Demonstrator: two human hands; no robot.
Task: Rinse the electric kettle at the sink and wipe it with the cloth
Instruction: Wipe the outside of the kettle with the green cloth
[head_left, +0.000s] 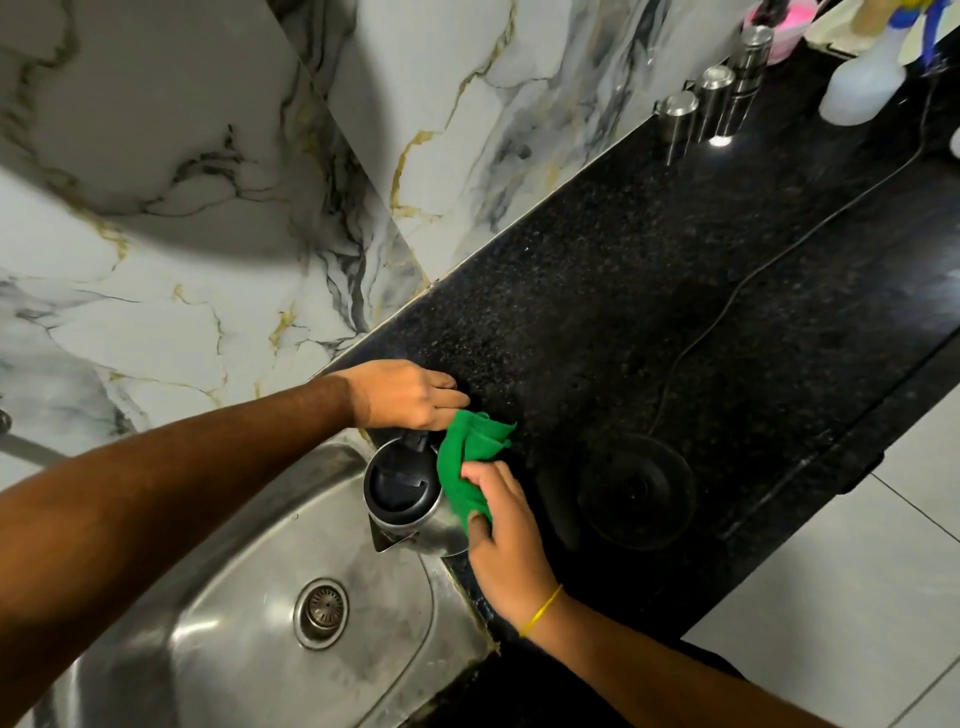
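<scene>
Pressing cloth (467, 457) btwn fingers (480, 530) & kettle (410, 504)

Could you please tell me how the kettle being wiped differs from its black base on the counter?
The kettle is shiny steel with a black lid; the base is a flat, all-black disc. The kettle is held at the sink's edge by the left hand while the right hand presses the green cloth to it; the base lies untouched on the counter, cord attached. Both look round from above.

Bare forearms; a thin yellow thread (541, 611) circles the right wrist.
</scene>
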